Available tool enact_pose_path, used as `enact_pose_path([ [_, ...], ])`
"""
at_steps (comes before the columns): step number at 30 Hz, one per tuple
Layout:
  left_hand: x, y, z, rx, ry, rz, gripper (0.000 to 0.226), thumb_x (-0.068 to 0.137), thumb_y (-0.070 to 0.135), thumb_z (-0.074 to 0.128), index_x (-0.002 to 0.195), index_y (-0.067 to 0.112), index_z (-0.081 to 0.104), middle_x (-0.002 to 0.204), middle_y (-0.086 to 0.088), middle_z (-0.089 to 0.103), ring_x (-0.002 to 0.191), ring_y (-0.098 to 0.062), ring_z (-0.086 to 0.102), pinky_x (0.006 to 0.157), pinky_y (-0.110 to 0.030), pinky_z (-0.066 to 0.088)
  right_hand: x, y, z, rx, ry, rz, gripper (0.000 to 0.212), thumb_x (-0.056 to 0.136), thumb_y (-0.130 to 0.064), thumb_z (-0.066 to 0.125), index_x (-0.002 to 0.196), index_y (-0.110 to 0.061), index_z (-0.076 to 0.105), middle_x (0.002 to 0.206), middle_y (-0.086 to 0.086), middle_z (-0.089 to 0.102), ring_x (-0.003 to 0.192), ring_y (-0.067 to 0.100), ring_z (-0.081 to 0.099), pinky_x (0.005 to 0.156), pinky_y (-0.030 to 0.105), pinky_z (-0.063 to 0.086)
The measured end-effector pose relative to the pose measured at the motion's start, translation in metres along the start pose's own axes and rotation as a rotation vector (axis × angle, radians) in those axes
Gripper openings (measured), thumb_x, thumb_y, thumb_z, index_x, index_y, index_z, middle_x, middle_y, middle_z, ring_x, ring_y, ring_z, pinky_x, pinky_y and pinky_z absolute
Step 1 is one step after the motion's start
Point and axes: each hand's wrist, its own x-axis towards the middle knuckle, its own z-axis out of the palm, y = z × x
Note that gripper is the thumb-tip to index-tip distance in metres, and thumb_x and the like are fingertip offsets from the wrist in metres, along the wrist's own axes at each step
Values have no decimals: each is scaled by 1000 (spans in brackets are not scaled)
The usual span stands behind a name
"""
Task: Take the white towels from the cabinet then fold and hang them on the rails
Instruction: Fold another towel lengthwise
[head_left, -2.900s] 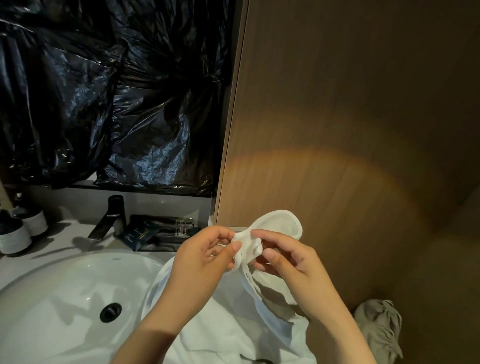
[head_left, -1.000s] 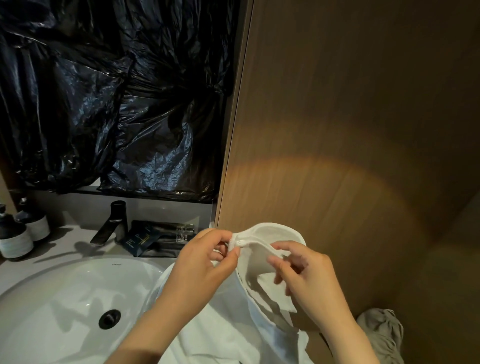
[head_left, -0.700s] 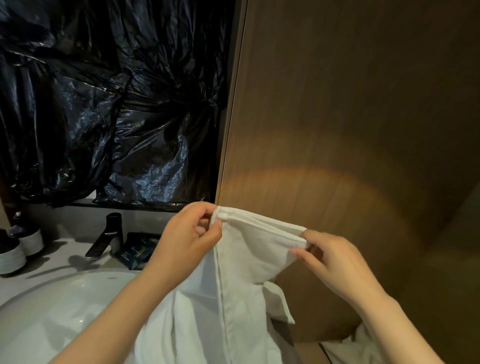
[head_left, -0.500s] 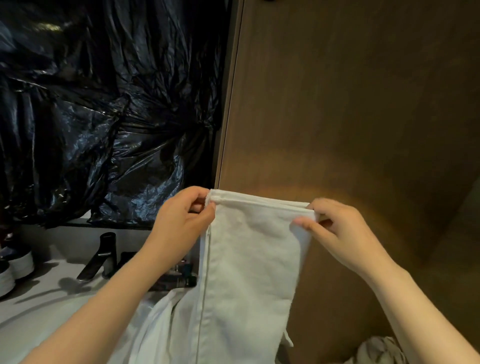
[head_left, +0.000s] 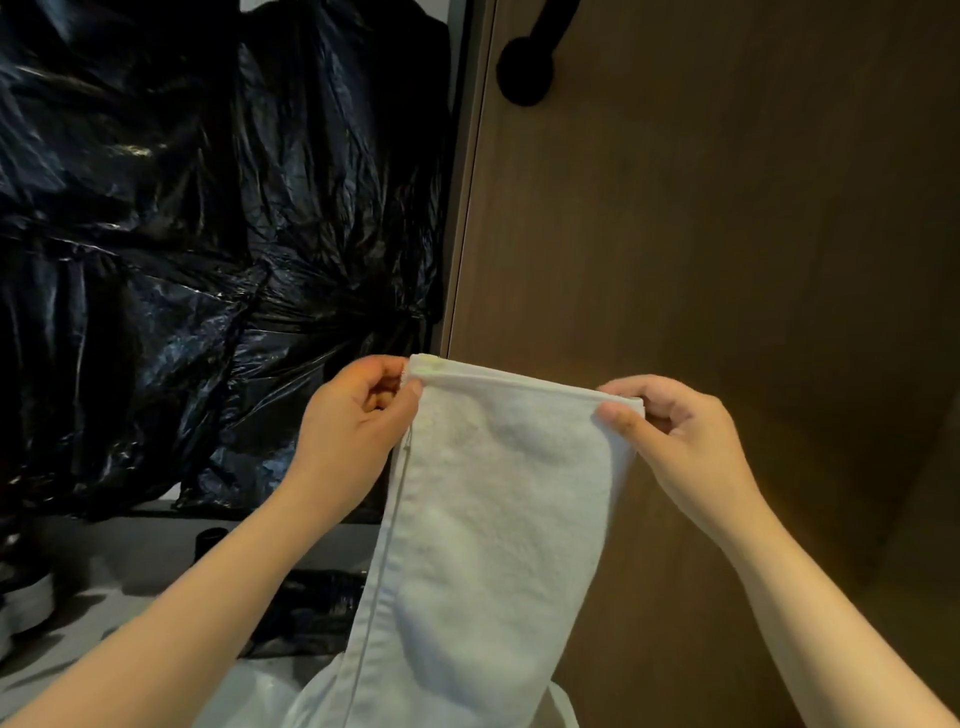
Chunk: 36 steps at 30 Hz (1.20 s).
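Lifted higher, the white towel (head_left: 493, 519) hangs pinched by left hand (head_left: 353, 421) and right hand (head_left: 685, 436) before the wooden panel (head_left: 701, 234).

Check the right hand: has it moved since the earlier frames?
Yes. The right hand has risen from below the faucet top to above it, and shifted right across the wood panel, pulling the white towel taut.

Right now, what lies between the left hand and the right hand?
In the head view, the top edge of the white towel spans that gap; the left hand pinches one corner, the right hand the other.
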Motion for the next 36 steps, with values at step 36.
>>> enact_pose_path([
  [36, -40, -7, 12, 8, -356, -35, 43, 76, 62, 56, 105, 32, 64, 97, 0, 69, 86, -22, 66, 77, -37, 57, 1, -41, 35, -194, -40, -182, 23, 98, -42, 49, 91, -26, 62, 80, -16, 60, 77, 8, 59, 65, 26, 48],
])
